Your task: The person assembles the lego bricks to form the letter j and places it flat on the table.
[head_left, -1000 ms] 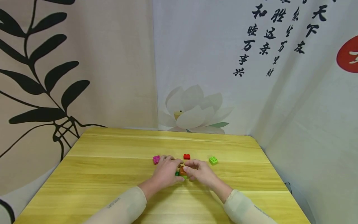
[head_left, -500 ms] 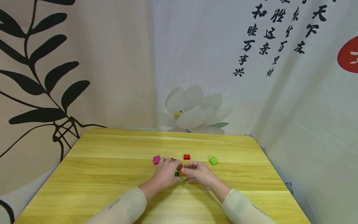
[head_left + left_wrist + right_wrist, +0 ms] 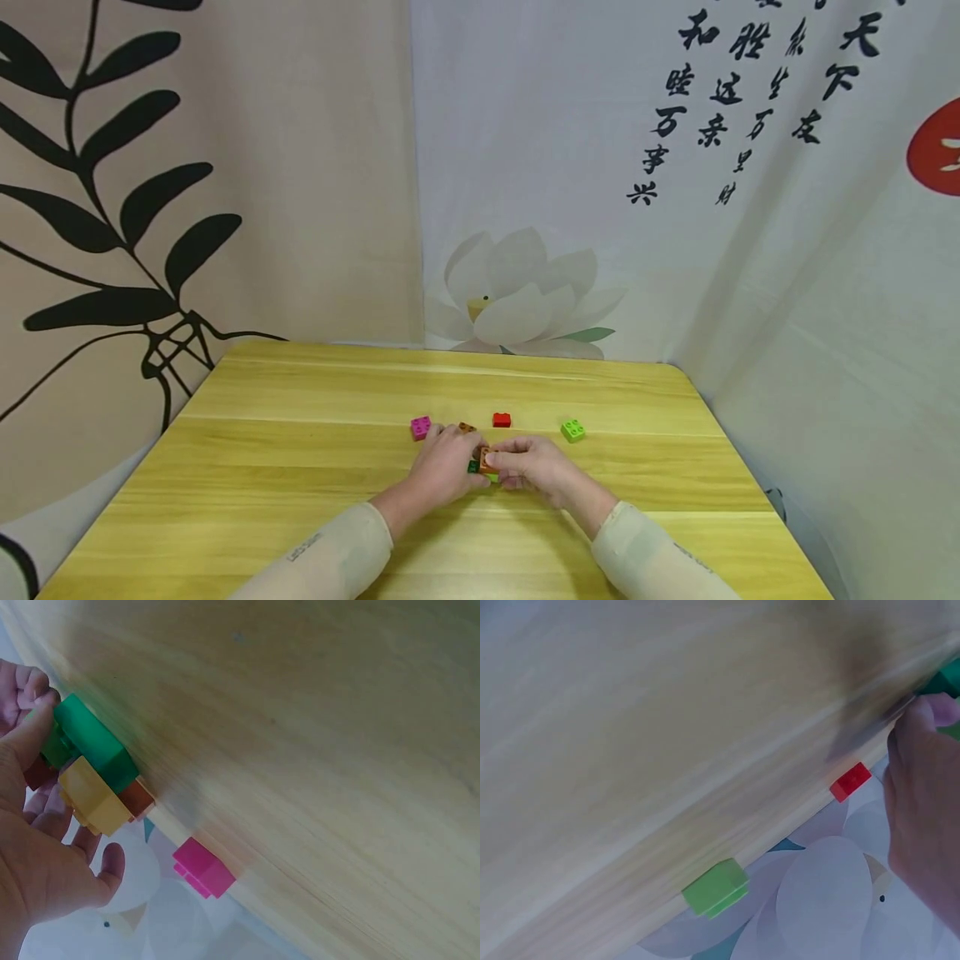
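Note:
A small cluster of toy building bricks is held between both hands over the table. In the head view an orange brick (image 3: 487,458) sits on top, with a dark green brick (image 3: 473,467) at its left and a light green brick (image 3: 492,477) below. My left hand (image 3: 448,463) grips the cluster from the left, thumb along the near side. From the right, my right hand (image 3: 538,468) pinches the orange brick. The left wrist view shows the dark green brick (image 3: 97,742) beside a yellow-orange brick (image 3: 94,796) near the left fingers. My right fingertips are partly hidden there.
Beyond the left hand lies a brown-orange brick (image 3: 467,427), partly covered by it. A pink brick (image 3: 421,428) is to its left, a red brick (image 3: 502,420) behind the hands, and a lime green brick (image 3: 573,430) farther right. The wooden table (image 3: 337,392) meets a printed curtain at the back.
My right hand has shifted slightly left and toward the body, along with the orange brick. My left hand has lowered a little, uncovering the brown-orange brick behind it.

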Demonstrator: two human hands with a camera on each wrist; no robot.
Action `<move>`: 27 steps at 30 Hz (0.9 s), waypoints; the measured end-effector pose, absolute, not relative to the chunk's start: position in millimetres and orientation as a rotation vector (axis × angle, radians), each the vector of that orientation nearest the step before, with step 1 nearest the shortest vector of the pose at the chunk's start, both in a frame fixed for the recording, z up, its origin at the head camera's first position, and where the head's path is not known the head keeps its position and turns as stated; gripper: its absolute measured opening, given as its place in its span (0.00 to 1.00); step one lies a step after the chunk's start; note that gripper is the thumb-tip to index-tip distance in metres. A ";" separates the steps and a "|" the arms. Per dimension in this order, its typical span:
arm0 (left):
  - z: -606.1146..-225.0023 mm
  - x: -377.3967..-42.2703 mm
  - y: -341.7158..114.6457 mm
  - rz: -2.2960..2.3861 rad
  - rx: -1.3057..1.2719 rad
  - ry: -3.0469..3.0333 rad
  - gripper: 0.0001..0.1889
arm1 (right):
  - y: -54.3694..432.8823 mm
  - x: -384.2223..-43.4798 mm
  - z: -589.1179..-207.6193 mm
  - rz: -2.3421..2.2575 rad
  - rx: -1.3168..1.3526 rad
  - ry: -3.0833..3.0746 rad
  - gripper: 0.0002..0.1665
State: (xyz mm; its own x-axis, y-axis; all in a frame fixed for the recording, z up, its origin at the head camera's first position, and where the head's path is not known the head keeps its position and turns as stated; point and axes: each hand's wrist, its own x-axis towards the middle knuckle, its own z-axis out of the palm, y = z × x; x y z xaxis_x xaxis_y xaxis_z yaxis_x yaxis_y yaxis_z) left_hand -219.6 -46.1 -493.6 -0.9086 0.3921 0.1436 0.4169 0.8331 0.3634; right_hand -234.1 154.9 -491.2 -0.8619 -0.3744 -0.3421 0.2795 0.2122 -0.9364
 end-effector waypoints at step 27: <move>-494.5 -226.3 -54.3 -0.714 -0.728 -2.947 0.25 | 159.9 -242.7 -483.7 -1.635 -0.050 1.991 0.33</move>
State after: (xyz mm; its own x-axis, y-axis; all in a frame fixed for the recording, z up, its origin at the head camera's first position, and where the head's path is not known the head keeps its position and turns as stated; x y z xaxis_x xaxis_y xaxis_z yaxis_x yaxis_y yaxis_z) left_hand -226.3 -54.3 -494.5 -0.8906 0.4361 0.1291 0.4468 0.7861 0.4270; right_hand -242.7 159.9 -483.7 -0.8441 -0.3674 -0.3905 0.3117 0.2563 -0.9150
